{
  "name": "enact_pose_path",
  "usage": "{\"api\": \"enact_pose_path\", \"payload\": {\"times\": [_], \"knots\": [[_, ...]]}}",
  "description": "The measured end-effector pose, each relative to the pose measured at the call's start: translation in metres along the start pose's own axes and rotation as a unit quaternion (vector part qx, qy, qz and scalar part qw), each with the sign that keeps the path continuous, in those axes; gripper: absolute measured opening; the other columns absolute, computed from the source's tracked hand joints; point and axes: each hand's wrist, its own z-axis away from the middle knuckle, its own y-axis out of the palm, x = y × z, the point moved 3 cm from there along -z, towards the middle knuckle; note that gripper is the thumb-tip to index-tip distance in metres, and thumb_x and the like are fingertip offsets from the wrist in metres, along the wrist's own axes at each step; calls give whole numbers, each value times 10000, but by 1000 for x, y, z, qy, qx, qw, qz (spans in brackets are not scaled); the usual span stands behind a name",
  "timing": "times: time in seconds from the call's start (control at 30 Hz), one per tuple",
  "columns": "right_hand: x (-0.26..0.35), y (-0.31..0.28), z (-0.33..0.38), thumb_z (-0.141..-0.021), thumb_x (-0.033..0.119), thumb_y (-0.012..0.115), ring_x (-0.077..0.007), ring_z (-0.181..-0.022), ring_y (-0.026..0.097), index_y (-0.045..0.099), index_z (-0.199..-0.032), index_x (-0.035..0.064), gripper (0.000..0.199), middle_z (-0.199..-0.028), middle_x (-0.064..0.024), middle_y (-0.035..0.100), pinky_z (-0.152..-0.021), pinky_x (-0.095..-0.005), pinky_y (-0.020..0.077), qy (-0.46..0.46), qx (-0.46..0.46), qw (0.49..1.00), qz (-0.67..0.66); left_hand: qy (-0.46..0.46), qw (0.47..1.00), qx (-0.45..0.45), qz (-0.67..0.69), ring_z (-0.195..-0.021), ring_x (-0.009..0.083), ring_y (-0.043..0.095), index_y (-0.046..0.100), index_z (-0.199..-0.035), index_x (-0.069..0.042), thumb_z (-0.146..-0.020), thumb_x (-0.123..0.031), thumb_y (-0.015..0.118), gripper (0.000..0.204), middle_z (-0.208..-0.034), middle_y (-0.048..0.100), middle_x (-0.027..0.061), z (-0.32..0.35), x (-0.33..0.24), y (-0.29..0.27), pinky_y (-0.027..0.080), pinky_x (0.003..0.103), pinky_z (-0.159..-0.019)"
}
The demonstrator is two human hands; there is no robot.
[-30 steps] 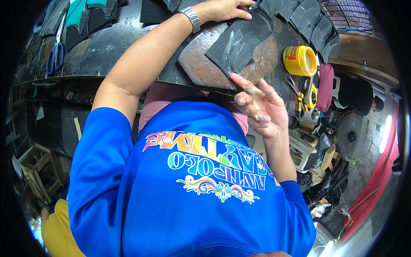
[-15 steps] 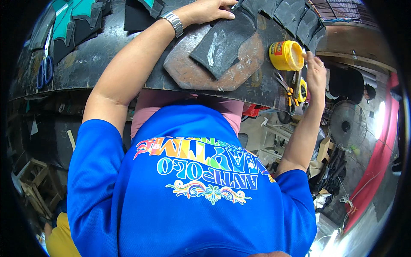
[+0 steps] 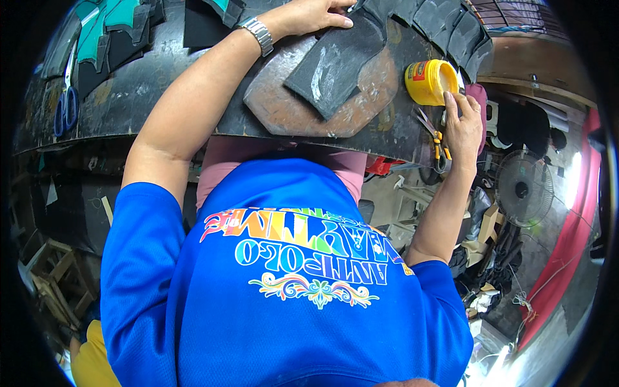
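My left hand [image 3: 311,15], with a metal watch [image 3: 257,33] on the wrist, presses its fingers down on the top edge of a dark grey cut piece [image 3: 335,64]. The piece lies on a worn brown board [image 3: 367,97] on the dark workbench [image 3: 148,90]. My right hand [image 3: 463,124] reaches up to an open yellow tub [image 3: 429,82] at the bench's right end. Its fingertips touch the rim beside a pale stick [image 3: 459,79]. I cannot make out whether they grip the stick.
Yellow-handled scissors [image 3: 436,138] lie just left of my right hand. Blue-handled scissors [image 3: 64,106] and teal and black cut pieces [image 3: 103,26] sit at the bench's left. More dark pieces [image 3: 451,29] overlap at top right. A floor fan [image 3: 523,188] and red cloth [image 3: 567,245] stand to the right.
My right hand rose from in front of my chest to the yellow tub and now touches its rim. My left hand has stayed on the dark piece.
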Motion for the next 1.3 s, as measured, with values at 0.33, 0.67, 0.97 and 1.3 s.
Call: {"api": "enact_pose_path", "payload": {"times": [0.33,0.67,0.97,1.3], "knots": [[121,-1,8,-1021,509,443,-345,-1455,265,741,-1193,178,477,-1495,-128,456,-1182,-511,188,-208,50,897,-386,-12,999,-11,29,-874,172,650,619,-1253,22,-885,-176,727,431,-971,721,134,0,2,2,511,327,-813],[169,75,13,-934,710,407,-352,-1545,10,360,-1554,275,758,-1667,-108,165,-1141,-709,-14,-308,71,947,-47,51,998,-32,4,-913,175,659,632,-1208,21,-887,-158,705,374,-1005,730,151,0,4,1,515,336,-819],[175,68,44,-905,766,356,-349,-1545,-17,306,-1570,336,793,-1673,-92,141,-1158,-690,-30,-367,146,916,-63,-1,1000,4,-5,-884,142,619,631,-1226,24,-882,-162,731,403,-965,717,117,0,1,-1,503,324,-812],[156,35,37,-934,697,421,-393,-1529,85,590,-1404,286,646,-1627,-126,280,-1132,-719,-10,-314,102,873,-359,-9,999,30,10,-976,151,630,597,-1300,39,-887,-147,725,471,-1074,720,124,-2,6,0,503,314,-875]]}}
